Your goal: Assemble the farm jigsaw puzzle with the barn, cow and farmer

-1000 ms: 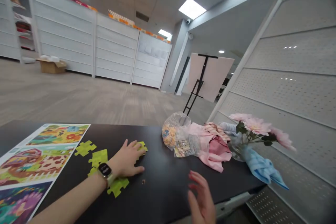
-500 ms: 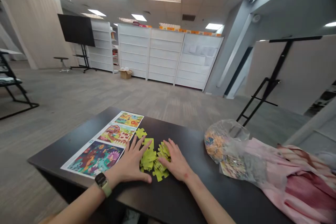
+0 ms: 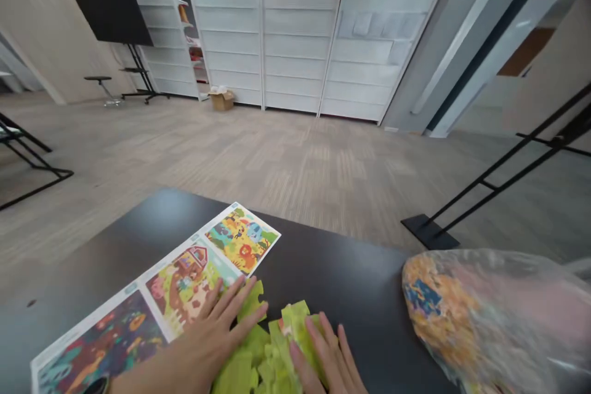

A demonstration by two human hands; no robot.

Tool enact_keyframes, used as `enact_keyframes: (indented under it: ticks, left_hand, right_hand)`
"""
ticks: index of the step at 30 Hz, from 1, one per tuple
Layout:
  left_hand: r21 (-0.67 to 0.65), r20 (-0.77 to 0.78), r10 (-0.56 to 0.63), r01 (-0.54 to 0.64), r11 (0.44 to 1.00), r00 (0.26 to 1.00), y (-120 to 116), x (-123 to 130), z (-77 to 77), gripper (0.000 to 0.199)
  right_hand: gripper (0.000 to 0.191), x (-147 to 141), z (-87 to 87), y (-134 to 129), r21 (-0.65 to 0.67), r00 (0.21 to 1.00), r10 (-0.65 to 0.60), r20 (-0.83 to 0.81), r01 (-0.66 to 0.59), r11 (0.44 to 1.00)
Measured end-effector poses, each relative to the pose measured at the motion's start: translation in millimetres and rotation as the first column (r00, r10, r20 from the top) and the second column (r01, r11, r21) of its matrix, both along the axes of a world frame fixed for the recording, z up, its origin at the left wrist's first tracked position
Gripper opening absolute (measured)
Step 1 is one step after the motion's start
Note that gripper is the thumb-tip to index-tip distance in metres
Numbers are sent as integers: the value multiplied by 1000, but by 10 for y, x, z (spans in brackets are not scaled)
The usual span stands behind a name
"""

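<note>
A heap of yellow-green puzzle pieces (image 3: 261, 357) lies near the front of the dark table, most of them with the plain side up. My left hand (image 3: 217, 335) rests on the heap's left side with fingers spread, its fingertips over a piece by the picture sheet. At the right side, my right hand (image 3: 330, 357) touches the pieces with its fingers stretched out. Left of the heap is a printed sheet (image 3: 182, 286) with three colourful pictures, partly covered by my left hand and forearm. The lower edge of the view cuts off part of the heap.
A clear plastic bag (image 3: 480, 314) with puzzle pieces lies on the table's right side. The dark table (image 3: 152, 228) ends at a far edge before the carpet. Beyond stand a black metal stand (image 3: 498, 178), white shelves (image 3: 300, 49), a screen (image 3: 108, 9) and a cardboard box (image 3: 222, 100).
The view has tilted down and come closer to the table. My hands have moved onto the heap, pressing against its sides, and they stay spread.
</note>
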State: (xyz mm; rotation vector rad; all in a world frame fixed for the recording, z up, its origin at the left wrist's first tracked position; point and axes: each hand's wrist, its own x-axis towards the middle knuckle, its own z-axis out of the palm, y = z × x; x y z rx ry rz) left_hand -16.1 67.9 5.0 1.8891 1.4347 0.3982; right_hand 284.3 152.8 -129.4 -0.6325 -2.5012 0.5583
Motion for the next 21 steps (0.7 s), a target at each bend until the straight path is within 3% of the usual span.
enact_keyframes:
  ticks: [2,4,8,11,13,17,21]
  left_hand:
    - [48,67,46,-49,998,997,-36,3,-59,100]
    - [117,57,102,-108,987,993,-98,-77,-121,94]
    - [259,-135,260,-219,941,956,-232,-435,-242,75]
    - [319,-286,395,-302,898,873,-198,-736,-334,68]
    - [330,-348,488,-382,863,801,-100,-879,-360,69]
    - [369,-349,546,-424,827,762,78,-965,-258,69]
    - [404,-328,524,-385,830,786,23,-775,-77,73]
  right_hand:
    - [69,26,-60,5,7,999,22,-27,-22,1000]
    - [73,27,62,25,29,998,55,5,-55,998]
    - [91,-11,601,24,6,994,61,92,-62,998]
    - [118,-75,956,-71,-82,989,48,139,-37,996]
    - [122,-117,1087,-151,-104,988,3,157,13,995]
    - [100,-128,1119,-261,-60,976,-78,203,92,994]
    - [89,-90,1053,-244,9,959,-175,222,177,984]
